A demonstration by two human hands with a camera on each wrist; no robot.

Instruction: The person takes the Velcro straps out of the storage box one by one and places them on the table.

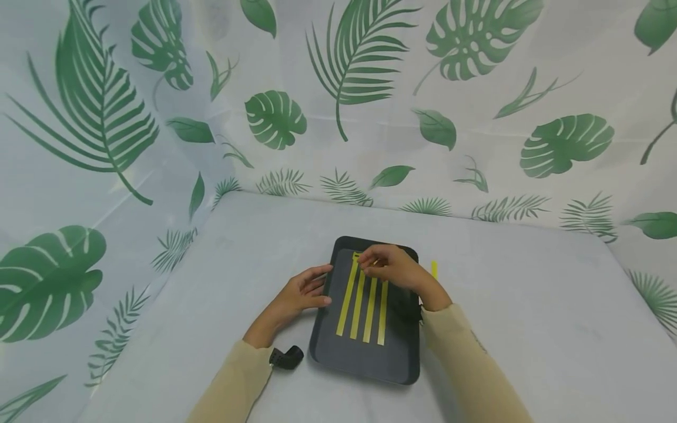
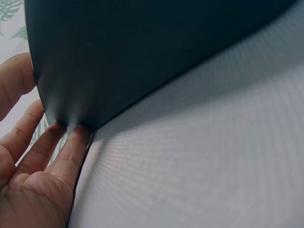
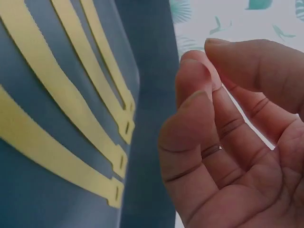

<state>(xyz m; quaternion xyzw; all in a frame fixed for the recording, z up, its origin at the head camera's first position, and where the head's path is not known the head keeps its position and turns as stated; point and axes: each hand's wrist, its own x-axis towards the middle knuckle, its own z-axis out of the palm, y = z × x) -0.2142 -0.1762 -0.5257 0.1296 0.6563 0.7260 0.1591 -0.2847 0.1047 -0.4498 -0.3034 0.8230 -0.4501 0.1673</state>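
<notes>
Head view, straps (image 1: 370, 311) lengthwise, slots (image 1: 357, 254) far, left hand (image 1: 300, 295) spread, right hand (image 1: 394, 268) loosely curled

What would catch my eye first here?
Probably the four bright yellow straps lying side by side in a dark tray. The left hand touches the tray's left side, while the right hand hovers over its far end. Behind, big green leaves pattern the white backdrop.
</notes>
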